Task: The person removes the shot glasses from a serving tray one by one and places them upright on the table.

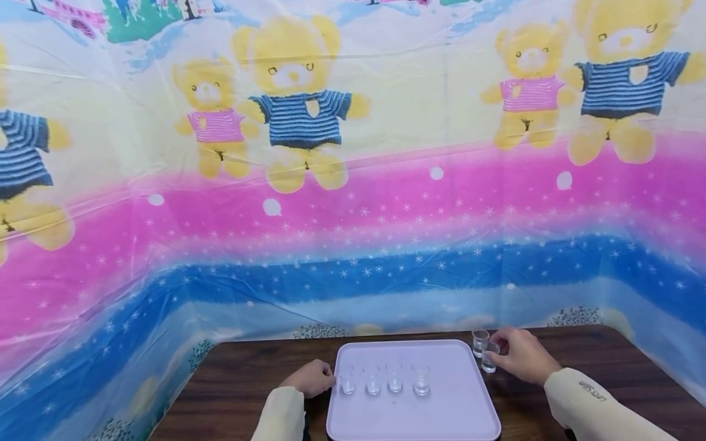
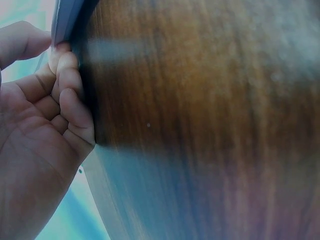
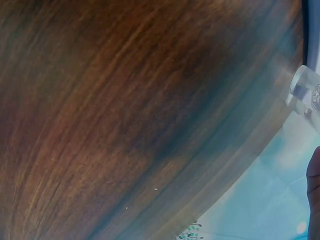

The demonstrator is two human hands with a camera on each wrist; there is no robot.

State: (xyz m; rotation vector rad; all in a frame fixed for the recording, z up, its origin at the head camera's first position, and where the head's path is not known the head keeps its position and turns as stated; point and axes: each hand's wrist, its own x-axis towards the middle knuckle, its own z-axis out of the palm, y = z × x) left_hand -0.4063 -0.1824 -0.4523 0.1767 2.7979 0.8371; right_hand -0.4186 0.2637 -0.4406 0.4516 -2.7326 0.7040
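A pale lilac tray (image 1: pixel 413 419) lies on the dark wooden table with several small clear shot glasses (image 1: pixel 421 381) standing in a row on it. At the tray's left edge is my left hand (image 1: pixel 310 378); its thumb and fingertips pinch the rim (image 2: pixel 70 22) in the left wrist view. Off the tray's right side, my right hand (image 1: pixel 521 355) holds a shot glass (image 1: pixel 489 362) between thumb and fingers. Another shot glass (image 1: pixel 480 343) stands just behind that one. One clear glass (image 3: pixel 305 90) shows at the right wrist view's edge; which of the two, I cannot tell.
The wooden table (image 1: pixel 242 386) runs out to both sides of the tray. Behind it hangs a cloth backdrop (image 1: pixel 386 233) printed with teddy bears and snowflakes, close to the table's far edge.
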